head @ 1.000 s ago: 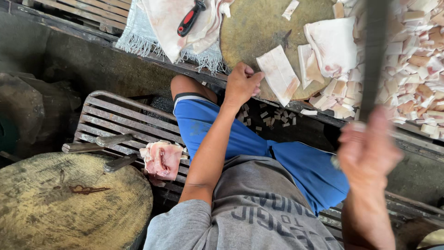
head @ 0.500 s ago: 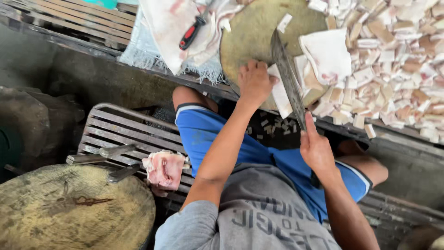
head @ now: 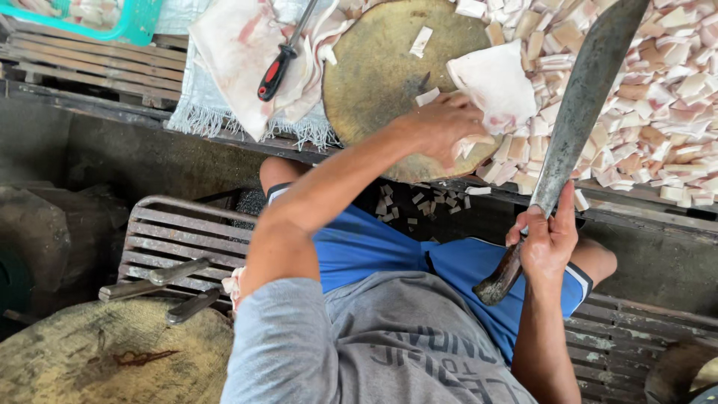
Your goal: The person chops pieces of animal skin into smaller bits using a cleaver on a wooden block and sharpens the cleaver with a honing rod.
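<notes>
Both hands busy | left hand (head: 441, 123) grasps fat strip (head: 467, 146) at chopping block (head: 374, 75) edge | right hand (head: 546, 243) clenches cleaver (head: 580, 112)

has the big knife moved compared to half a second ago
Yes. The knife has swung right off the round chopping block; its blade now lies over the pile of cut pieces, gripped by the right hand.

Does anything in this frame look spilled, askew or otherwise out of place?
Yes. Small pale cut pieces lie scattered on the dark ground below the bench edge, apart from the heap of cut cubes on top. A screwdriver also lies on the stained cloth, an odd tool beside the round chopping block.
</notes>
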